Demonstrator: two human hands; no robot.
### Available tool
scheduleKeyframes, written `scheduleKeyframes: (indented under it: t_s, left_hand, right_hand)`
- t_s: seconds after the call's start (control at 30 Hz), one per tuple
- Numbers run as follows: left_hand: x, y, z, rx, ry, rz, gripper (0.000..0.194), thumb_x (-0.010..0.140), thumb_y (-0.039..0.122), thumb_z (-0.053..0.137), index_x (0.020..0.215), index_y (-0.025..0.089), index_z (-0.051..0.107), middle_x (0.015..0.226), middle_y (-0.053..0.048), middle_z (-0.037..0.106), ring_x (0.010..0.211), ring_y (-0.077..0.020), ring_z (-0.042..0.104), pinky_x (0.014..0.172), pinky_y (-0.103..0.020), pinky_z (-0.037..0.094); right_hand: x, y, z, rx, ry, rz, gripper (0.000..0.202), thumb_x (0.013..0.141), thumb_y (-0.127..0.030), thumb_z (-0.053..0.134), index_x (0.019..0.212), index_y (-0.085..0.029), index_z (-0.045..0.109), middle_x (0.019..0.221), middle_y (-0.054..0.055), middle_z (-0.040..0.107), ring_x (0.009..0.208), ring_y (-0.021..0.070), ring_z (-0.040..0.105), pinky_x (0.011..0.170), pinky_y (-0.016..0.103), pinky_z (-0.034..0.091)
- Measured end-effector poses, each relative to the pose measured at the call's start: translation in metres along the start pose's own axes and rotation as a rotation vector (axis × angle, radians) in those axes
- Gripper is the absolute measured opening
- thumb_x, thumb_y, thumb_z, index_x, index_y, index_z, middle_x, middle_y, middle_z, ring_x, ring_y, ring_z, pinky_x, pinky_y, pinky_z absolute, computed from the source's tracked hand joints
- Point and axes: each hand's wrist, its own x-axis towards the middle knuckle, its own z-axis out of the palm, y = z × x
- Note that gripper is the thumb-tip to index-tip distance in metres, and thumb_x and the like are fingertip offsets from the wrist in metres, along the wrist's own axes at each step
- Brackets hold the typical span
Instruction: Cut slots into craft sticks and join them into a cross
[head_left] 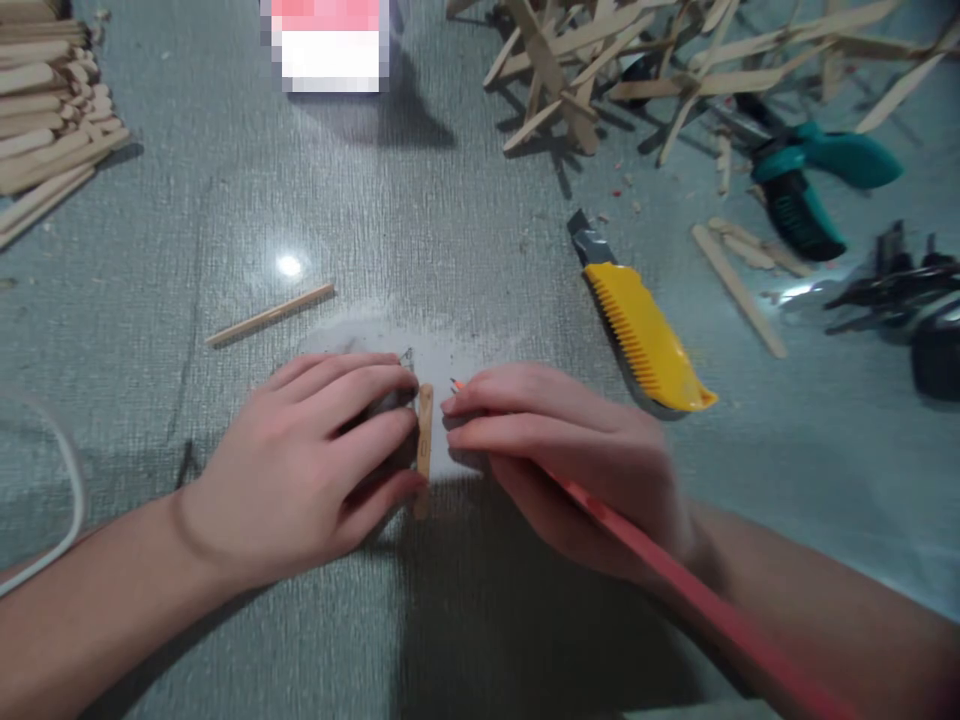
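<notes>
Under the fingertips of my left hand [315, 450], a short wooden craft stick [424, 430] is pinned upright in the picture against the table [480, 220]. A small outlined mark shows on its face, and a dot near its far end. My right hand [577, 450] is closed around a red pencil [645, 540], whose dark tip points toward the stick's far end and stays a little apart from it. Farther out, to the left of the stick, lies a thin wooden strip [270, 316]. To the right of my right hand rests a yellow utility knife [645, 335] with its blade end pointing away.
Stacked craft sticks [45, 130] fill the far left corner. A lattice of joined sticks [570, 80] spreads along the far right. Near it lie teal-handled pliers [806, 180], loose sticks [739, 290] and a dark tool [937, 310]. A white cable [75, 490] curves at left.
</notes>
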Motion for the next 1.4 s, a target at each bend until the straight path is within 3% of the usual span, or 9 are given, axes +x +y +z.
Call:
scheduleKeyframes:
  t_s: [0.13,0.27,0.7,1.0,1.27,1.4]
  left_hand:
    - [0.0003,0.0001,0.0009,0.001,0.032,0.006,0.013,0.101,0.021,0.066,0.111,0.018,0.073,0.129,-0.012,0.078,0.126,-0.0322,0.072,0.106,-0.052,0.059]
    - [0.0003,-0.0008,0.0009,0.035,0.059,0.014,0.017,0.101,0.014,0.061,0.112,0.015,0.073,0.125,-0.012,0.078,0.120,-0.0325,0.073,0.100,-0.052,0.058]
    - [0.0023,0.0012,-0.0023,0.013,0.051,-0.113,0.019,0.098,0.023,0.062,0.112,0.019,0.074,0.114,-0.013,0.070,0.107,-0.0324,0.067,0.092,-0.054,0.055]
    - [0.0028,-0.0011,-0.0009,0.027,-0.023,-0.102,0.030,0.100,0.035,0.063,0.123,0.016,0.068,0.129,-0.016,0.065,0.121,-0.0370,0.062,0.104,-0.059,0.051]
    - [0.0028,-0.0007,-0.0001,0.062,-0.025,-0.072,0.024,0.099,0.032,0.063,0.118,0.017,0.068,0.122,-0.014,0.070,0.121,-0.0367,0.063,0.110,-0.058,0.050]
    - [0.0044,0.0002,-0.0003,0.073,-0.044,-0.051,0.028,0.099,0.030,0.062,0.121,0.013,0.067,0.129,-0.017,0.068,0.126,-0.0374,0.061,0.116,-0.060,0.046]
  right_hand:
    - [-0.0005,0.0013,0.0037,-0.162,-0.040,-0.045,0.025,0.102,-0.004,0.058,0.114,-0.022,0.071,0.118,0.008,0.081,0.107,0.0240,0.072,0.098,0.042,0.059]
    - [-0.0007,0.0006,0.0054,-0.281,-0.057,-0.050,0.020,0.108,-0.012,0.055,0.115,-0.019,0.073,0.121,0.009,0.082,0.106,0.0247,0.070,0.095,0.042,0.058]
    - [-0.0039,0.0017,0.0072,-0.311,-0.074,-0.069,0.024,0.110,-0.012,0.052,0.116,-0.016,0.076,0.124,0.011,0.080,0.110,0.0248,0.063,0.099,0.042,0.052]
    - [-0.0034,0.0015,0.0061,-0.236,-0.044,-0.045,0.020,0.104,-0.006,0.060,0.112,-0.014,0.076,0.126,0.012,0.079,0.110,0.0247,0.063,0.101,0.042,0.053]
    - [-0.0054,0.0038,0.0071,-0.222,-0.039,-0.050,0.020,0.104,-0.005,0.060,0.114,-0.016,0.073,0.127,0.011,0.079,0.111,0.0247,0.064,0.100,0.044,0.055]
    - [-0.0047,0.0045,0.0063,-0.212,-0.035,-0.056,0.020,0.105,-0.006,0.059,0.113,-0.016,0.073,0.127,0.011,0.079,0.110,0.0247,0.065,0.100,0.044,0.056]
